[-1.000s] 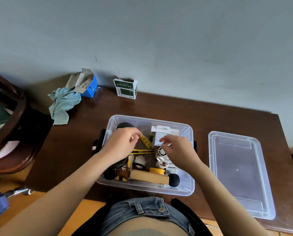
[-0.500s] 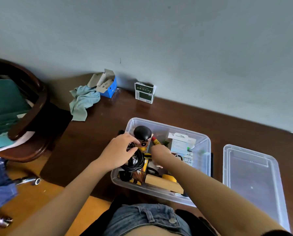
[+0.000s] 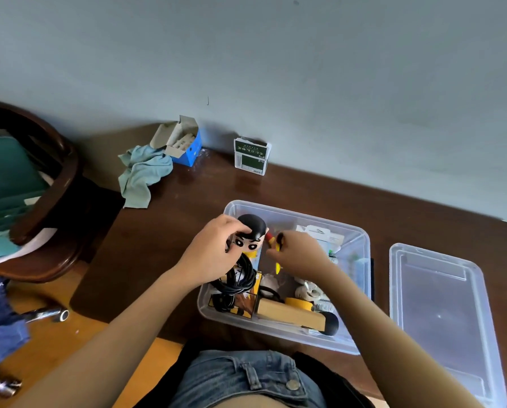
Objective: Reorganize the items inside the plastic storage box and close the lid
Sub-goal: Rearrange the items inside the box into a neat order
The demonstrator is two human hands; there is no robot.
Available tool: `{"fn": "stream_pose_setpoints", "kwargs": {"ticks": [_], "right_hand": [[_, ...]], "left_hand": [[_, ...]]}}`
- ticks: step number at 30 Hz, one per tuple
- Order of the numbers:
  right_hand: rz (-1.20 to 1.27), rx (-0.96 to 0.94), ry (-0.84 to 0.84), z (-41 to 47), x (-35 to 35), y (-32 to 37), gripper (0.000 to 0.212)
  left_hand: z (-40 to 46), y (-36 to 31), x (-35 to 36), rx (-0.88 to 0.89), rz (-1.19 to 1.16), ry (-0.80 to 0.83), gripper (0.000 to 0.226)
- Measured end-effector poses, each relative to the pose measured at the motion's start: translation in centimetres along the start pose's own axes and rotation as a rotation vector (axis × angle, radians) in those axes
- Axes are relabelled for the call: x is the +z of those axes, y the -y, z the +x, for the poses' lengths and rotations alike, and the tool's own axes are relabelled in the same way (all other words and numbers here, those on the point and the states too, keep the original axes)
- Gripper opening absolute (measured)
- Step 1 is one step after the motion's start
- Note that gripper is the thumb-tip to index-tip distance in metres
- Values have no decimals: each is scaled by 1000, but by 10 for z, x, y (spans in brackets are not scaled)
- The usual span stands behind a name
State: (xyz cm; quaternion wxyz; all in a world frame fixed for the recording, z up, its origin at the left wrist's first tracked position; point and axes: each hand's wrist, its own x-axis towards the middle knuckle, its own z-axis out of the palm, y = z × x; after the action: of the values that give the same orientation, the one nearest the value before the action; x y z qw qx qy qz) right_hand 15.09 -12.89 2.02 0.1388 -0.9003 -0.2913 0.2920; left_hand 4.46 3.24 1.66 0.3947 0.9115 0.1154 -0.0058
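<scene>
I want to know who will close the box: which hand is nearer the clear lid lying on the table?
Right. The right hand is over the storage box, the side toward the lid; the left hand holds the cartoon figure at the box's far-left corner.

box (image 3: 361, 245): clear smooth plastic
lid (image 3: 440, 319): clear glossy plastic
bench (image 3: 163, 240): dark glossy wood
rag (image 3: 141, 175): soft matt cloth
block (image 3: 290, 315): pale matt wood

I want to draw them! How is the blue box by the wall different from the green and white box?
The blue box is open with flaps up; the green and white box looks closed. The blue box touches a teal cloth; the green and white box stands alone. Both sit on the brown table by the wall.
</scene>
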Motion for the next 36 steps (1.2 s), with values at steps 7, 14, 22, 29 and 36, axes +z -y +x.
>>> {"fn": "stream_pose_setpoints", "kwargs": {"ticks": [7,14,22,29,36], "right_hand": [[698,-168,156,-39,-37,8,15],[315,109,-53,-7,-4,-1,20],[-171,258,141,47,51,14,22],[-206,332,4,66,70,6,39],[-184,301,149,66,65,1,22]], "left_hand": [[7,-38,14,-8,-418,432,33],[12,-25,14,-303,-563,43,24],[-1,-8,3,-342,-592,-78,23],[-12,0,-5,-347,-603,-98,19],[-9,1,-6,-335,-620,-70,18]]}}
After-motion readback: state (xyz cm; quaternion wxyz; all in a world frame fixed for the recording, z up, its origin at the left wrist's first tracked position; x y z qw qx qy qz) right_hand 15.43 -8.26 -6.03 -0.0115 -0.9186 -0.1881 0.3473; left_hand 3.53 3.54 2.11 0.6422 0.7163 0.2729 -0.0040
